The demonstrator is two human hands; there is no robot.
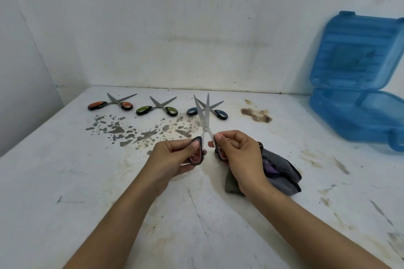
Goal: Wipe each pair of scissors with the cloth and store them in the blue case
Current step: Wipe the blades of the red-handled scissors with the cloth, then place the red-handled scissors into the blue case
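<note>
I hold a pair of red-handled scissors [204, 120] upright above the table, blades slightly parted and pointing away. My left hand [172, 159] grips its left handle loop; my right hand [238, 155] pinches the right loop. Three more pairs lie open in a row at the back: orange-handled scissors [110, 104], green-handled scissors [157, 109] and blue-handled scissors [218, 112]. A grey and purple cloth [279, 174] lies crumpled on the table just right of my right hand. The blue case [358, 120] stands open at the far right, its lid leaning against the wall.
The white table [87, 181] is stained, with dark flecks in the middle and a brown smear near the back. White walls close it off at the back and left. The case's handle sticks out toward the front right.
</note>
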